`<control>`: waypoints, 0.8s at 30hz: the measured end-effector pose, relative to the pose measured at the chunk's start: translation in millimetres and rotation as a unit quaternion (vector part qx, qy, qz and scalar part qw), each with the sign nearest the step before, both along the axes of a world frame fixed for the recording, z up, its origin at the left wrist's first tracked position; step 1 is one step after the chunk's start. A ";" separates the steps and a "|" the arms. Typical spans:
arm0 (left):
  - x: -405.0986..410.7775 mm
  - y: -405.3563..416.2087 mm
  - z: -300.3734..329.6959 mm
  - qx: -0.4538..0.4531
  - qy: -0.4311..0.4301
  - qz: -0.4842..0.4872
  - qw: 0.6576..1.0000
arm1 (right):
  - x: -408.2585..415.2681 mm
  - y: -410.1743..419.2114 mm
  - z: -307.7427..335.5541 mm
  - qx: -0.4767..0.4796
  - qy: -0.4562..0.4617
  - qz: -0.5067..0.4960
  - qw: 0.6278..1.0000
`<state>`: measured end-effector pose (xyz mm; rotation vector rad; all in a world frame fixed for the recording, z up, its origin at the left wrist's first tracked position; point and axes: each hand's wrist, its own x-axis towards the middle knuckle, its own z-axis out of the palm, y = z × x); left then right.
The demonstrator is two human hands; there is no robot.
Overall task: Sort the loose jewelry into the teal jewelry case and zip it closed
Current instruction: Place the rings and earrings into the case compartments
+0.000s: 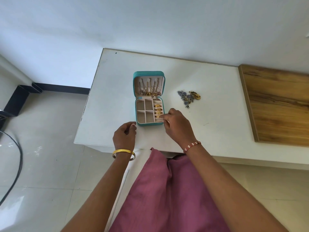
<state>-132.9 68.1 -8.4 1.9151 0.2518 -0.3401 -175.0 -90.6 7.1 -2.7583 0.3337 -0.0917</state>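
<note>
We find the teal jewelry case (pixel 149 97) lying open on the white desk (pixel 217 91), lid raised away from us, tray nearest our body. Necklaces (pixel 149 91) hang inside the lid. Gold rings (pixel 158 111) sit in a row in the ring slot along the tray's right side, the row running away from us.

Our right hand (pixel 177 124) is at the tray's near right corner, its fingers (pixel 164 118) pinched at the nearest ring in that row; we judge this ring is being seated. Our left hand (pixel 124 134) rests at the case's near left corner, fingers loosely curled, holding nothing that we can see.

The remaining loose jewelry (pixel 189 97), a tangled heap of blue-grey and gold pieces, lies on the desk to the right of the case, well apart from it and farther out than the right hand. The right hand is plainly nearer. We judge the next reach goes forward and right. The tray's left compartments appear vacant. The zip is not yet closed.
</note>
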 end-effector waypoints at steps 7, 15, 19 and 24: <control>-8.1 -15.4 22.4 -0.015 -0.040 -0.011 0.999 | -5.2 -14.7 9.4 0.144 -0.042 -0.117 0.982; -7.5 -82.5 39.5 -0.075 -0.064 -0.128 0.987 | -3.1 -75.4 5.0 0.207 -0.069 -0.262 0.940; -2.8 -112.7 36.4 -0.081 -0.050 -0.166 0.981 | 4.7 -110.2 -3.6 0.175 -0.056 -0.290 0.939; 6.2 -134.1 28.6 -0.069 -0.037 -0.182 0.980 | 23.0 -133.4 -13.8 0.153 -0.015 -0.283 0.947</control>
